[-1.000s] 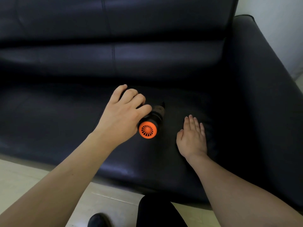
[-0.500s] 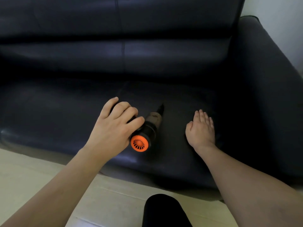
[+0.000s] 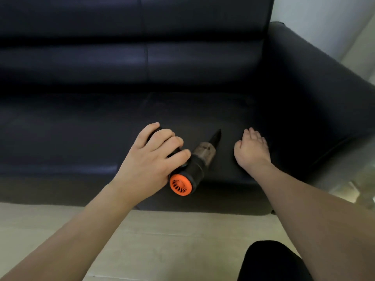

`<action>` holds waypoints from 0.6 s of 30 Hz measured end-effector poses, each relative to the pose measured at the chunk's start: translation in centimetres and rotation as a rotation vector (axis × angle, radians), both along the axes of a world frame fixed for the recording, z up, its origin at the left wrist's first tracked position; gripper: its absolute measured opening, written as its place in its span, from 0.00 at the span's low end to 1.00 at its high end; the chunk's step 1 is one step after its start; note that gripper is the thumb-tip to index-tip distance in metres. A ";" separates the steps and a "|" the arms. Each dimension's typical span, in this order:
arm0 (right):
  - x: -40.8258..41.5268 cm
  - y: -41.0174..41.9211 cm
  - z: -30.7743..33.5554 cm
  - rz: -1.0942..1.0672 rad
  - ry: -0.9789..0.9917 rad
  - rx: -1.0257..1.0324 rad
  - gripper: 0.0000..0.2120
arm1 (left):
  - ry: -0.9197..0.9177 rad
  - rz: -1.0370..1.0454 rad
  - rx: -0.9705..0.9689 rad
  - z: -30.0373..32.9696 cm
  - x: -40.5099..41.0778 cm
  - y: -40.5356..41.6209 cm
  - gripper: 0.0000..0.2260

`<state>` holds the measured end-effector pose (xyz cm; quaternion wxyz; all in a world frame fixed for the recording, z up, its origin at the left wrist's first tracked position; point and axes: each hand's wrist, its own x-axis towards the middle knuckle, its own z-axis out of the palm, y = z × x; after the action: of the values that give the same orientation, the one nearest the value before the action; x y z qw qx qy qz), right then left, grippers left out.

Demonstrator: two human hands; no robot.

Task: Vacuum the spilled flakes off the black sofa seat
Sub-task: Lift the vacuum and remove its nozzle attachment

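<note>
A: What's lying where? Any writing?

B: The black sofa seat (image 3: 81, 128) is filling the view. The left hand (image 3: 150, 165) is gripping a handheld vacuum (image 3: 194, 169), nozzle touching the seat; there's a dark mark on its clear chamber, too blurred to read. The right hand (image 3: 251, 151) is lying flat and open just beside the nozzle.

A: Changes?

B: The vacuum is sitting nearer the seat's front edge than before; flakes aren't discernible

My left hand (image 3: 150, 161) grips a small black handheld vacuum (image 3: 194, 167) with an orange vented rear cap, its thin nozzle angled far-right onto the black sofa seat (image 3: 81, 134). I can make out no flakes on the dark, glossy cushion.
</note>
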<state>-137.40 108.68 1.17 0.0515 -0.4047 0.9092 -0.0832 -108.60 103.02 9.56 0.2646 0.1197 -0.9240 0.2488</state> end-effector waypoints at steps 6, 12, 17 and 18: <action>2.8 2.7 -0.7 -0.019 0.024 0.015 0.28 | -0.003 -0.040 -0.009 -1.1 3.8 2.2 0.09; 5.2 4.3 -1.0 0.006 0.038 -0.001 0.28 | 0.064 -0.049 -0.035 -2.5 5.0 3.6 0.09; 5.8 5.6 -0.7 0.015 0.007 -0.040 0.28 | 0.110 -0.017 -0.051 -3.9 4.2 3.7 0.08; 6.0 5.8 -0.6 0.011 0.002 -0.060 0.27 | 0.114 -0.009 -0.055 -4.3 4.2 3.7 0.08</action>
<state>-131.39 114.44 0.56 0.0389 -0.4113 0.9040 -0.1096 -104.45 106.67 5.27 0.3209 0.1222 -0.9008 0.2660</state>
